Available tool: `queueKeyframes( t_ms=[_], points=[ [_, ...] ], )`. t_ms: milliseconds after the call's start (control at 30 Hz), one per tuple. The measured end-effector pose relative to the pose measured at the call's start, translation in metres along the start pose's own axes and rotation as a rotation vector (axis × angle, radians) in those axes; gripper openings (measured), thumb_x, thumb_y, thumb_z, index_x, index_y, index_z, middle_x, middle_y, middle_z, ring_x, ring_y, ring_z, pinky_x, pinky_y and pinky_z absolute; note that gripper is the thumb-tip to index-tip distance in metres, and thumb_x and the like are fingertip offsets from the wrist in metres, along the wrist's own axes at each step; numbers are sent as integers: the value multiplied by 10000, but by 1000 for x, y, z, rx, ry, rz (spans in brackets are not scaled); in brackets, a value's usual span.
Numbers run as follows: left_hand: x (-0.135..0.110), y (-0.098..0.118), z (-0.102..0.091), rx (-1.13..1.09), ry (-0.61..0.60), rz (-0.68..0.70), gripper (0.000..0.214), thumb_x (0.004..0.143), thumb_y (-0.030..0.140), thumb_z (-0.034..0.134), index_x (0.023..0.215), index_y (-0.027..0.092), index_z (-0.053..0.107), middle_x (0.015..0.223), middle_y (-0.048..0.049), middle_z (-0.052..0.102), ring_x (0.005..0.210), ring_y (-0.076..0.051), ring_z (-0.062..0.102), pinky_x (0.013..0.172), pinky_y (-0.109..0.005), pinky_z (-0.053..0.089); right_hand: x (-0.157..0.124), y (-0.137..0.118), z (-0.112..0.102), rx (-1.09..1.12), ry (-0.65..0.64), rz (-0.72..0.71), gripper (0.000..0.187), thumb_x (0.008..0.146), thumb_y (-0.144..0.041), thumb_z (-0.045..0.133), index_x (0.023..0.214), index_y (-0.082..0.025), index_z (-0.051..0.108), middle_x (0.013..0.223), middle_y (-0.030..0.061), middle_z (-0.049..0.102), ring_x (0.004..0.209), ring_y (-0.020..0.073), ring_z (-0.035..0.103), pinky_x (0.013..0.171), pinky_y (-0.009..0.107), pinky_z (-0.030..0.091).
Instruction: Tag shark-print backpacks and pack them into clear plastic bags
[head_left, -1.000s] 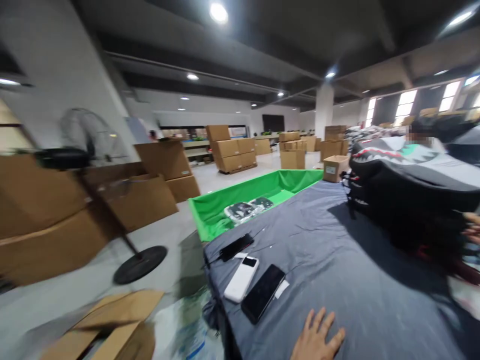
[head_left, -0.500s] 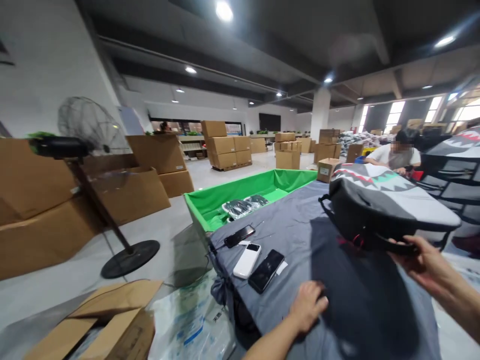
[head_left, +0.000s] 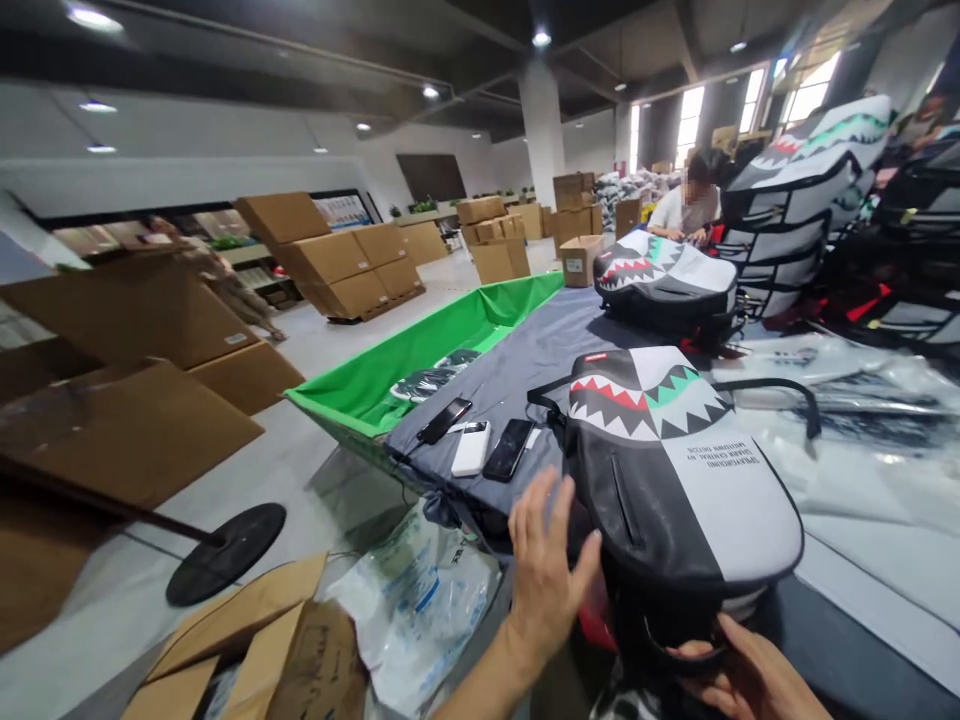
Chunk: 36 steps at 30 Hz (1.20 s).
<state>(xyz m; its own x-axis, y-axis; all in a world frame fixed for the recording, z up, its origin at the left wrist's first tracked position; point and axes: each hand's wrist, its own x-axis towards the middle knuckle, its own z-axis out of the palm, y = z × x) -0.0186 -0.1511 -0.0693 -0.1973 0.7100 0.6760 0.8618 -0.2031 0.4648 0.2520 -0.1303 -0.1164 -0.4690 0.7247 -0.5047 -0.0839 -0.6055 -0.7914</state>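
A black, grey and white backpack (head_left: 720, 500) lies face up on the grey cloth-covered table, its red and green shark-teeth print towards the far end. At its near end, my right hand (head_left: 739, 665) has its fingers closed round a black loop of the bag. Beside the near left edge of the backpack is my left hand (head_left: 547, 560), fingers spread and nothing in it; whether it touches the bag's side is unclear. Another shark-print backpack (head_left: 664, 280) lies farther back on the table.
Phones (head_left: 508, 450) and a white power bank (head_left: 471, 448) lie left of the bag. A green-lined bin (head_left: 360, 370) adjoins the table. Clear plastic bags (head_left: 870, 440) cover the right side. Stacked backpacks (head_left: 780, 230) and a seated person (head_left: 686, 205) are behind. An opened carton (head_left: 292, 640) stands lower left.
My view has turned right. The backpack held up by my right hand now rests nearer me. My left hand has left the tabletop and come up beside the bag, fingers spread.
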Motion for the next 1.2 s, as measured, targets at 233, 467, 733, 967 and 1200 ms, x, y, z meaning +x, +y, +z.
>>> queueKeyframes(
  t_ms=[233,467,733,967,1200],
  points=[
    [-75,77,54,38,-209,607,314,961,315,561,1120,57,641,874,-98,729,764,-208,681,782,-363,558,-23,-5,-46,-1126,381,-1275,208,954,-414,627,956,-236,734,863,36,767,727,179,731,679,231,595],
    [-10,111,37,-28,-174,464,344,1080,239,365,816,190,580,602,21,630,481,-129,573,489,-284,393,-10,-66,-16,-1340,333,-1757,172,977,-122,554,1086,-163,680,879,66,731,853,187,693,750,294,597],
    [25,128,-24,15,-72,574,273,1018,128,454,780,184,574,538,45,533,421,-104,472,496,-288,292,-40,-108,14,-1037,159,-1733,172,952,-150,612,1113,-203,640,973,70,661,851,133,678,692,199,579],
    [-3,58,40,-26,-338,363,489,1048,276,466,567,190,463,470,64,445,408,-64,407,478,-251,255,46,-66,-46,-1330,196,-1673,111,968,-220,585,1039,-200,669,929,80,686,864,196,665,758,318,576],
    [-19,25,49,62,-408,473,538,1092,348,356,593,194,487,495,43,508,427,-86,458,478,-265,259,54,-47,-75,-1237,133,-1328,262,1010,-306,511,1212,-201,641,992,87,700,856,172,692,756,287,591]
  ],
)
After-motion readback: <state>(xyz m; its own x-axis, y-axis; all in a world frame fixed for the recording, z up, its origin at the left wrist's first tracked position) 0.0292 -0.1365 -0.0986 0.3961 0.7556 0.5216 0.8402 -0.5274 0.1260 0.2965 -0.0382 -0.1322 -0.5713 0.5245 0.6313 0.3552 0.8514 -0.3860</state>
